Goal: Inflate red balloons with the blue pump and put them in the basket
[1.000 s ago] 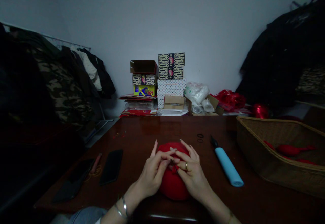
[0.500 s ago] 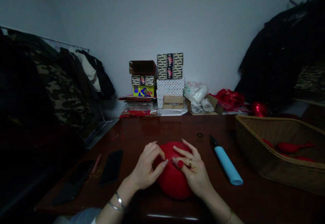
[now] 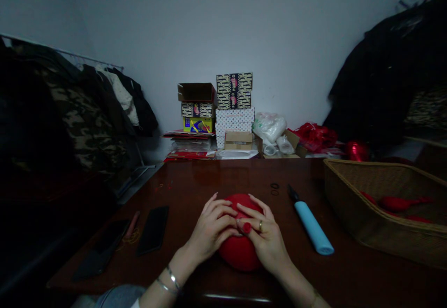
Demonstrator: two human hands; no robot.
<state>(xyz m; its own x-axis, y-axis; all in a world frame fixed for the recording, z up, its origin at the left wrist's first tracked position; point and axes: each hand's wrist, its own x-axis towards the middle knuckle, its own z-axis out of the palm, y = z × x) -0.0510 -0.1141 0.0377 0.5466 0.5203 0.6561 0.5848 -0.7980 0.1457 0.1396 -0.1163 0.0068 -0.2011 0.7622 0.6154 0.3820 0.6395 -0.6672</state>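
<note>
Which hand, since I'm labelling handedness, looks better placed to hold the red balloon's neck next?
Probably the right hand: it seems to pinch the red balloon just behind its mouth. The left hand is spread over the balloon's left side.

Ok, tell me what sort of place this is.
Likely a storeroom doubling as a workspace: camouflage-print and dark clothes hang at the left, patterned cardboard boxes are stacked by the pale wall, and a light-blue cylindrical pump lies on a glossy brown table.
</note>
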